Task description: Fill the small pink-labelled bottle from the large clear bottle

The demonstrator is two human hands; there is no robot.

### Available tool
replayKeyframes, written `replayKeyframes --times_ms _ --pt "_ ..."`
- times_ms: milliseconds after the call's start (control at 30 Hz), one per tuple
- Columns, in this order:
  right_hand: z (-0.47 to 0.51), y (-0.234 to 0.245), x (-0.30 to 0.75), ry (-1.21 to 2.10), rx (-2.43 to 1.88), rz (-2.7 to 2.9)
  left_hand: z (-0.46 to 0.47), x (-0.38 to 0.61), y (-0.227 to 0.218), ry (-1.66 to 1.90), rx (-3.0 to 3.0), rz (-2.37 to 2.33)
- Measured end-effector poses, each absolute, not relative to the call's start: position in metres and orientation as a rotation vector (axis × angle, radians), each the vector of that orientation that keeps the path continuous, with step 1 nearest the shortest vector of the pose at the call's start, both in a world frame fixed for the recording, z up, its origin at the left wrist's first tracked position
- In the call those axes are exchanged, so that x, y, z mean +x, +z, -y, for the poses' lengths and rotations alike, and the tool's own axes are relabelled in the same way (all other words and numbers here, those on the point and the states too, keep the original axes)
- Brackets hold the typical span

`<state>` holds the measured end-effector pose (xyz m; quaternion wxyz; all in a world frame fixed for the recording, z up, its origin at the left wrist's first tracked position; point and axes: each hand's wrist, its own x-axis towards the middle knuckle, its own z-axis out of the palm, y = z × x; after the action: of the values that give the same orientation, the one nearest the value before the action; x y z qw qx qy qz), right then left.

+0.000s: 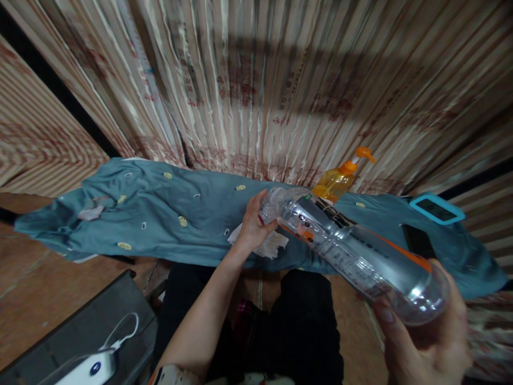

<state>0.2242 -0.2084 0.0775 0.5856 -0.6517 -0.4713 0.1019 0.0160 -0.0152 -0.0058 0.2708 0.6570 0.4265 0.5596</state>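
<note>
A large clear plastic bottle (pixel 352 251) with a silver and orange label lies slanted between my two hands, above the cloth. My left hand (pixel 252 222) closes round its narrow clear end, and part of that end is hidden by the fingers. At the broad base, my right hand (pixel 428 337) grips the bottle from below and the side. Beneath my left hand, a crumpled white tissue (pixel 272 246) rests on the cloth. Just behind the bottle stands a pump bottle (pixel 332 182) of yellow-orange liquid with an orange pump head.
A green patterned cloth (pixel 156 214) covers the narrow table. On its right are a blue-framed device (pixel 436 208) and a dark phone-like slab (pixel 417 240). Another tissue (pixel 91 213) lies at left. A white device (pixel 90 369) with a cable sits on a dark bench (pixel 108 305). Striped curtains hang behind.
</note>
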Motion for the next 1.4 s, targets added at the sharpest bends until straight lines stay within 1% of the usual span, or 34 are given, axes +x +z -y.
replayKeyframes --times_ms 333,900,1200,1400 --pt "0.2043 0.0836 0.2171 0.269 -1.489 0.976 0.0173 0.016 -0.005 1.487 1.76 -1.182" --pt "0.2063 0.0778 0.2249 0.19 -1.559 1.062 0.0175 0.0153 -0.0042 1.485 1.781 -1.202" --pt "0.2066 0.0844 0.2153 0.225 -1.587 1.001 0.0191 0.0169 -0.0019 1.483 1.753 -1.216" --pt "0.2079 0.0787 0.2241 0.181 -1.551 1.072 0.019 0.017 -0.0019 1.498 1.749 -1.21"
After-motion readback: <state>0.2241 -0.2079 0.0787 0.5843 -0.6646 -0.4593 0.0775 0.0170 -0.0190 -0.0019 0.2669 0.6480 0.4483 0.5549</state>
